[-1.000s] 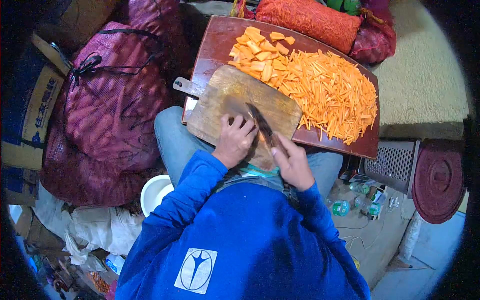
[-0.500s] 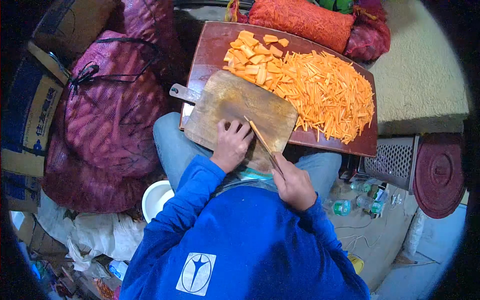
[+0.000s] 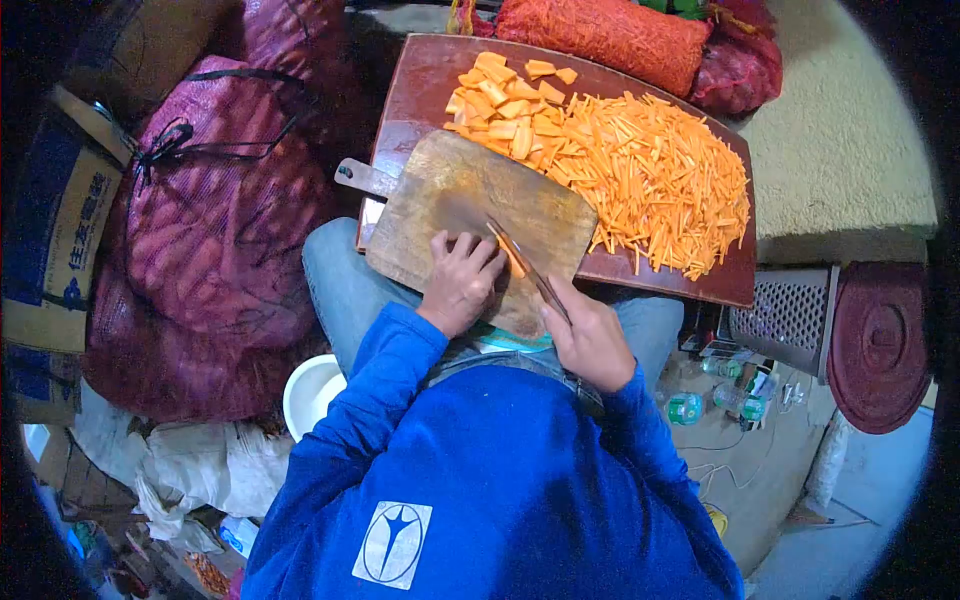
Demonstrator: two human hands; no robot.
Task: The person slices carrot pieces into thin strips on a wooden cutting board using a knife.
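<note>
My right hand [image 3: 590, 335] is closed round the handle of a knife [image 3: 528, 268], whose blade points up and left over the wooden cutting board [image 3: 430, 200]. Orange carrot shows beside the blade. With bent fingers, my left hand [image 3: 462, 285] presses on the board just left of the knife; what lies under its fingertips is hidden. Beyond the board, thick carrot slices [image 3: 510, 105] and a large heap of thin carrot sticks [image 3: 670, 180] lie on the dark red tabletop [image 3: 420, 85].
Purple mesh sacks [image 3: 220, 220] stand at the left, near a white bowl [image 3: 310, 395]. An orange-filled bag [image 3: 610, 40] lies behind the tabletop. At the right are a perforated grey basket [image 3: 785, 320], a dark red lid [image 3: 878, 345] and plastic bottles [image 3: 684, 408].
The knife has shifted slightly and its blade angle has changed beside my left fingers. Both hands remain over the board's near side, while the whole view has moved a little.
</note>
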